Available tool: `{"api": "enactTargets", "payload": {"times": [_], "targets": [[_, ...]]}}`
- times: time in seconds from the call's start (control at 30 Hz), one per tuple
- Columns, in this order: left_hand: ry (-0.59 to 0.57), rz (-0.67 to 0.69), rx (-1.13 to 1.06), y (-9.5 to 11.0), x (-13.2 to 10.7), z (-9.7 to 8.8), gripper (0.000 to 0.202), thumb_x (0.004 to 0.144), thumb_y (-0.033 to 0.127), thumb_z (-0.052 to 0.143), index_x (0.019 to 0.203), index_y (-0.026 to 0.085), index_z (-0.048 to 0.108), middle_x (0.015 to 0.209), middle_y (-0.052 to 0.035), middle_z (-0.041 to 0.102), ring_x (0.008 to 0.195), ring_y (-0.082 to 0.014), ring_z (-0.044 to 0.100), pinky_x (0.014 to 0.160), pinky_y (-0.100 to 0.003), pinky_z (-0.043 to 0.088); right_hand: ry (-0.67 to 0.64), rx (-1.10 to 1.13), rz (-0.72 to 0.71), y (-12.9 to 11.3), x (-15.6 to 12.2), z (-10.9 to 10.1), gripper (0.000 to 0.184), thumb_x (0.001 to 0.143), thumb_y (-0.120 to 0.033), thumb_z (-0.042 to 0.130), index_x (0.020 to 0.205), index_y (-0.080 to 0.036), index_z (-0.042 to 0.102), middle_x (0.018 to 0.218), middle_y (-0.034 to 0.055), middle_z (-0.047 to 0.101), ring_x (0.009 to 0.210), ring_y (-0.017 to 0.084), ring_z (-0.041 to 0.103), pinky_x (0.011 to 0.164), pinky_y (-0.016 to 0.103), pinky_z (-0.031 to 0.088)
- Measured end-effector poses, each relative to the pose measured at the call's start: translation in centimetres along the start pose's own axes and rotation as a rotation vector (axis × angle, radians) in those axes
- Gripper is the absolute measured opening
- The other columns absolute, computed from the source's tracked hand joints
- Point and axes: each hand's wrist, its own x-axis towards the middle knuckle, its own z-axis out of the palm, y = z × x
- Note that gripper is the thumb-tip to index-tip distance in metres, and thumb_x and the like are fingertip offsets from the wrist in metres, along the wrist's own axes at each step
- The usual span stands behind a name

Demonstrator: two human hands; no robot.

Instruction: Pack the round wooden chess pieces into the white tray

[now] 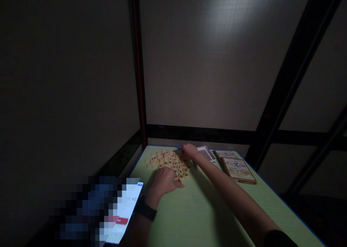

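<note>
Many round, pale wooden xiangqi pieces [165, 156] with red and black characters lie spread and partly piled at the far end of the green table. My left hand [164, 178], with a dark band on the wrist, rests palm down at the near edge of the pieces. Its thumb sticks out to the right beside the closest ones, while the other fingers are mostly hidden. My right hand [189, 151] reaches to the far right side of the pieces, its fingers curled downward. What it holds, if anything, is hidden. Just right of it sits an open, shallow, white-rimmed box [206, 154].
Two printed flat boxes [238, 169] overlap on the right side of the green table [187, 214]. At lower left a lit phone screen [127, 203] is partly blurred out. Grey wall panels [200, 77] with dark frames stand close behind and to the left.
</note>
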Motion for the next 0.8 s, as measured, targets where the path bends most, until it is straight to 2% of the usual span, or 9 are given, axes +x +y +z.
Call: {"api": "enactTargets", "payload": {"times": [0.23,0.53,0.8], "targets": [[0.0,0.003,0.008,0.1,0.1,-0.1,0.042,0.074,0.058,0.071,0.084,0.018,0.078,0.089,-0.0146,0.077,0.089,-0.0308,0.072,0.078,-0.034,0.052,-0.014,-0.04,-0.014,-1.1,-0.5,0.4,0.039,0.083,-0.031,0.069,0.119,-0.016,0.069,0.116,0.0203,0.071,0.109,0.03,0.068,0.087,0.032,0.053],[-0.012,0.008,0.003,0.1,-0.1,-0.3,0.04,0.075,0.058,0.071,0.083,0.019,0.078,0.088,-0.0135,0.077,0.089,-0.0304,0.072,0.079,-0.034,0.052,-0.055,-0.05,-0.059,-0.1,-0.1,0.5,0.046,0.08,-0.016,0.071,0.125,-0.018,0.064,0.119,0.0176,0.071,0.111,0.03,0.068,0.085,0.03,0.053],[0.005,0.001,0.004,-0.1,0.0,0.1,0.042,0.074,0.059,0.071,0.084,0.018,0.078,0.09,-0.0138,0.077,0.09,-0.0301,0.072,0.078,-0.033,0.052,-0.069,-0.002,-0.07,0.8,-0.3,0.4,0.048,0.076,-0.01,0.071,0.123,-0.02,0.067,0.121,0.0146,0.071,0.113,0.029,0.067,0.085,0.026,0.051]]}}
